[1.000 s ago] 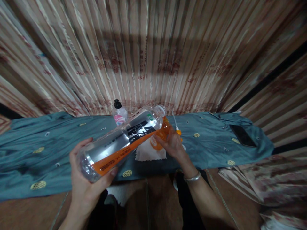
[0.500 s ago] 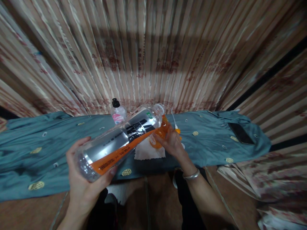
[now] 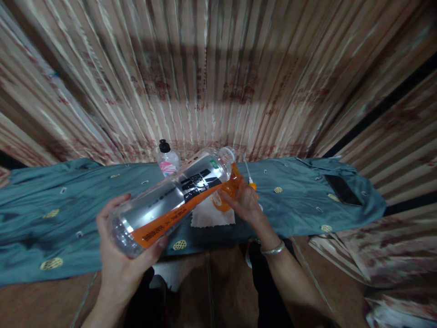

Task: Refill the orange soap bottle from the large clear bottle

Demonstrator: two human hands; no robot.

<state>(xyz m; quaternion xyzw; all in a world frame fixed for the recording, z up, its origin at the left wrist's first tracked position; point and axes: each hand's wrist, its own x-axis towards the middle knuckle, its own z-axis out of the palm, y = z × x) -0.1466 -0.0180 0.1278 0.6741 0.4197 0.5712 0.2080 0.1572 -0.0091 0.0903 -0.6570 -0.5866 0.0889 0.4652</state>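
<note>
Curtain (image 3: pixel 211 68) behind teal cloth (image 3: pixel 297 200). Big btl (image 3: pixel 164 200) tilted above cloth, mouth up-right, L hand (image 3: pixel 119 255) grasping its base end. R hand (image 3: pixel 247 202) gripping orange btl (image 3: pixel 227 196) nr big btl's mouth; contact btwn btls unclear. White wipe (image 3: pixel 211 217) below. Phone (image 3: pixel 342 190) flat, far R. Pink-label btl (image 3: pixel 169 165) upright behind big btl. Orange nozzle (image 3: pixel 252 186) partly hidden, beside R hand.

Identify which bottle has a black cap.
The small bottle with the pink label, standing on the cloth. Its black cap sets it apart from the larger bottle, tilted in the left hand, whose neck end is whitish.
</note>
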